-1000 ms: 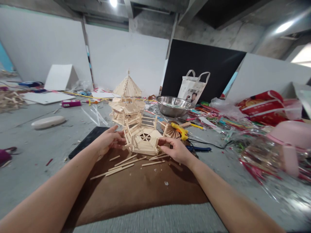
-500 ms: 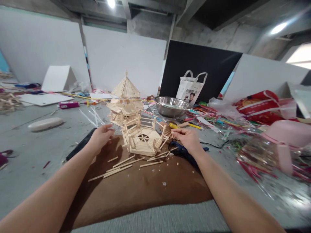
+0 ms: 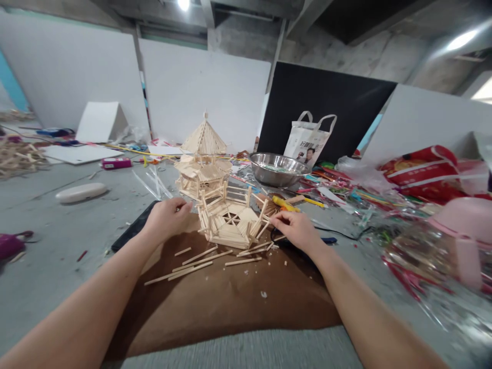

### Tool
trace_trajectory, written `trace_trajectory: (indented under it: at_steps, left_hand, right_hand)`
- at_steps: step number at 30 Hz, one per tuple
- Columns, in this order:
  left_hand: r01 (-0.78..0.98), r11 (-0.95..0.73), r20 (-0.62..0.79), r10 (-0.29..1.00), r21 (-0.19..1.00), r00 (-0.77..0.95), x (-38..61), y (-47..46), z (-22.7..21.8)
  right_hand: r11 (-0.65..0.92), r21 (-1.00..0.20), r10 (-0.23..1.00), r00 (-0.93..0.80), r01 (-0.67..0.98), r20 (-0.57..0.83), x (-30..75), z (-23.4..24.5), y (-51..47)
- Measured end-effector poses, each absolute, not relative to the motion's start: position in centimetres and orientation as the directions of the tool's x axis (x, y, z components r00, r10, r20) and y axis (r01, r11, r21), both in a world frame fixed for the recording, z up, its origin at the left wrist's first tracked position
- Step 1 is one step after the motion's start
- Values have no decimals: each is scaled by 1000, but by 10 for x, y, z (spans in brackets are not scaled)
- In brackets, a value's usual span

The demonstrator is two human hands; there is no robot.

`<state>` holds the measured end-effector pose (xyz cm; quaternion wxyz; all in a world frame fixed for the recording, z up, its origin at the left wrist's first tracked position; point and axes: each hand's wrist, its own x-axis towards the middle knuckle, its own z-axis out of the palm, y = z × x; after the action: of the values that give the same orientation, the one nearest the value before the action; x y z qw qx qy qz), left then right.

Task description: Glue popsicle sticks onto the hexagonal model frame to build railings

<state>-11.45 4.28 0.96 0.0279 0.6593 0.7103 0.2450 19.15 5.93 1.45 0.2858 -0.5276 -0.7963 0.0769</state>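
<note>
In the middle of the head view a six-sided pavilion base (image 3: 225,237), built of thin wooden sticks with a railing, rests on a brown mat (image 3: 230,307). My right hand (image 3: 295,230) is at its right side, thumb and fingers pinched on a wooden stick by the railing; the stick is mostly hidden. My left hand (image 3: 167,218) hovers by the left side of the base, fingers loosely bent and apart, holding nothing I can see. Several loose sticks (image 3: 192,269) lie in front. A stick-built pavilion with a pointed roof (image 3: 205,138) stands behind.
A yellow-and-orange tool (image 3: 285,203) and a dark cable (image 3: 346,236) lie beyond my right hand. A steel bowl (image 3: 279,177) and a white bag (image 3: 309,138) stand behind. To the right are a pink-lidded jug (image 3: 465,220) and scattered strips; a white oblong case (image 3: 81,192) lies left.
My right hand has moved down and towards the railing of the base. My left hand has shifted slightly towards the base, its fingers more bent. The view has turned a little left.
</note>
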Motion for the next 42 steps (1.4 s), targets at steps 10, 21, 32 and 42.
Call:
trace_trajectory:
  at_steps: [10,21,32,42]
  left_hand:
    - [940,-54,138,990,338,7,-126,47,2]
    - [927,-203,-182,946,317,270,-114,26,20]
    - [847,-140,130,988,513,85,-109,33,21]
    - [10,160,-160,986,987,-38,-88,37,8]
  right_hand:
    - [682,-300,730,-649,667,215,178,27,31]
    - [672,-70,738,-675,738,-31,155,11,21]
    - [644,33,764,-642,764,-62,153,5,23]
    - [616,71,786,-606,784,-126,150,8,23]
